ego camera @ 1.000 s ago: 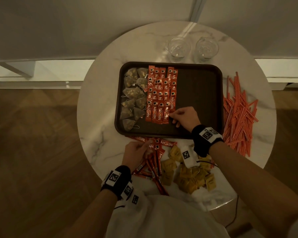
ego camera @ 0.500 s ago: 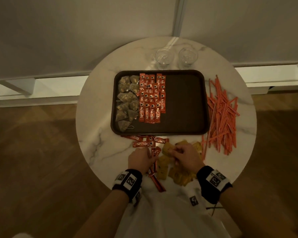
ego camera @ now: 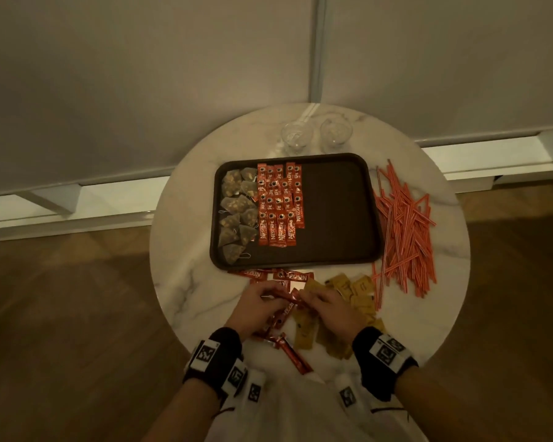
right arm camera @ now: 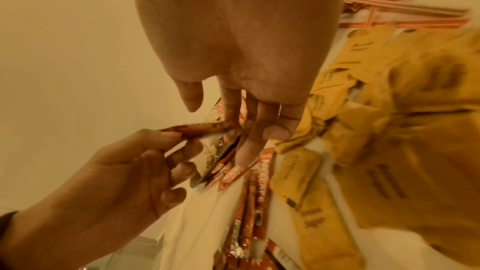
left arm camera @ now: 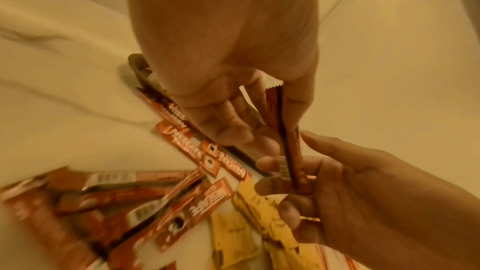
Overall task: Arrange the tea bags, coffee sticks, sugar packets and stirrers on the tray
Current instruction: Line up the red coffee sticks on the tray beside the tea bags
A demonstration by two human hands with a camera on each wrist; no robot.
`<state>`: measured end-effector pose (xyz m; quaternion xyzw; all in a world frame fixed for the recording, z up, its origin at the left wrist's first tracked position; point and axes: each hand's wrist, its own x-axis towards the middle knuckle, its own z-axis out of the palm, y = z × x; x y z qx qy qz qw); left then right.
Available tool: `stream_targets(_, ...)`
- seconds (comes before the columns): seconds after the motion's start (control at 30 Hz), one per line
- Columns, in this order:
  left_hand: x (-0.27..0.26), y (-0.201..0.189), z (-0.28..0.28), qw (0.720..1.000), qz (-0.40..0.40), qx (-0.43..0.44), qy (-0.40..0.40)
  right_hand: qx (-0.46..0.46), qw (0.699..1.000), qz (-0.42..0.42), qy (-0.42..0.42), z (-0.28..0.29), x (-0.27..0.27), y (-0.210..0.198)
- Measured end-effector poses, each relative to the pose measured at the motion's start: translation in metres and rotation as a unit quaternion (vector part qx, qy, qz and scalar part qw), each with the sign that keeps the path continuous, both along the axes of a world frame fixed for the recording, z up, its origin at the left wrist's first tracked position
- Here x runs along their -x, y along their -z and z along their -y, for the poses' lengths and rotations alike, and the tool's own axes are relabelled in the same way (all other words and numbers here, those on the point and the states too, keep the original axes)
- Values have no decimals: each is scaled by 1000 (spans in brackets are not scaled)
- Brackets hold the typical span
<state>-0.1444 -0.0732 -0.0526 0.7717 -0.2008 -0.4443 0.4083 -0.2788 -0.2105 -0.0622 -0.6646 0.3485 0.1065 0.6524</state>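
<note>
Round and marble-topped, the table (ego camera: 186, 282) stood against a pale wall, and near its front edge a red coffee stick (ego camera: 286, 297) was held between both hands. The left hand (ego camera: 256, 309) pinched one end of it with curled fingers, and the right hand (ego camera: 329, 309) closed its fingertips (left arm camera: 270, 189) on the other end, so the stick bridged the small gap between them, lifted off the tabletop. In the left wrist view it ran from the left thumb down into the right fingers.

Under and around the hands lay a loose heap of more coffee sticks (left arm camera: 145, 198), crossing one another. Just to their right sat a pile of yellow sugar packets (ego camera: 358, 291), partly under the right hand.

Beyond the hands was the dark brown tray (ego camera: 336, 218). Tea bags (ego camera: 237, 212) filled its left side, and rows of coffee sticks (ego camera: 280, 205) lay just beside them; its right half was bare. Right of the tray, on the marble, lay a scattered bundle of red-striped stirrers (ego camera: 403, 231). Two clear glasses (ego camera: 296, 137) stood behind the tray's far rim.
</note>
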Motion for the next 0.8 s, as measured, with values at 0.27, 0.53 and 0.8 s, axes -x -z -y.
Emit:
stream_targets(0.27, -9, -27, 17, 994, -89, 25, -56, -18, 996, 52, 67, 8, -8, -2)
stream_targets(0.53, -6, -23, 36, 995, -47, 22, -83, -18, 996, 64, 64, 10, 4, 0)
stream_targets(0.8, -12, -15, 45, 990, -78, 4, -116, 6, 998, 20, 60, 23, -3, 5)
